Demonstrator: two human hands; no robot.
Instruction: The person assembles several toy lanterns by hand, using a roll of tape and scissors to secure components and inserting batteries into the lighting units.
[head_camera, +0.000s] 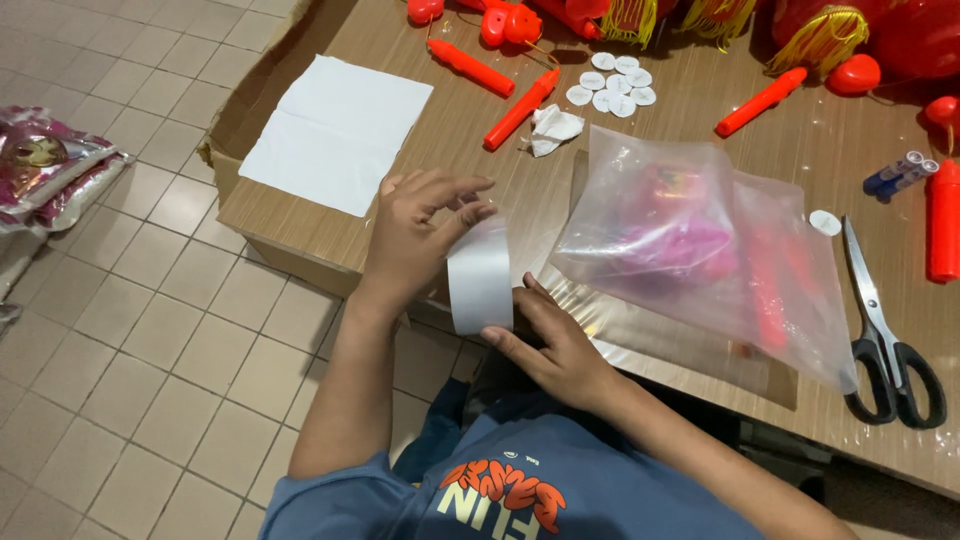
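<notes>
Now: both hands grip white strip (480, 275); L hand (415, 235) pinches top, R hand (550, 345) bottom; long axis near-vertical.

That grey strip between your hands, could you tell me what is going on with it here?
A person seated at a wooden table holds a grey strip upright at its near edge. The left hand pinches the strip's top end; the right hand steadies its bottom end. Just right of it lies a clear plastic bag with pink and red items inside. Black-handled scissors lie farther right, untouched.
</notes>
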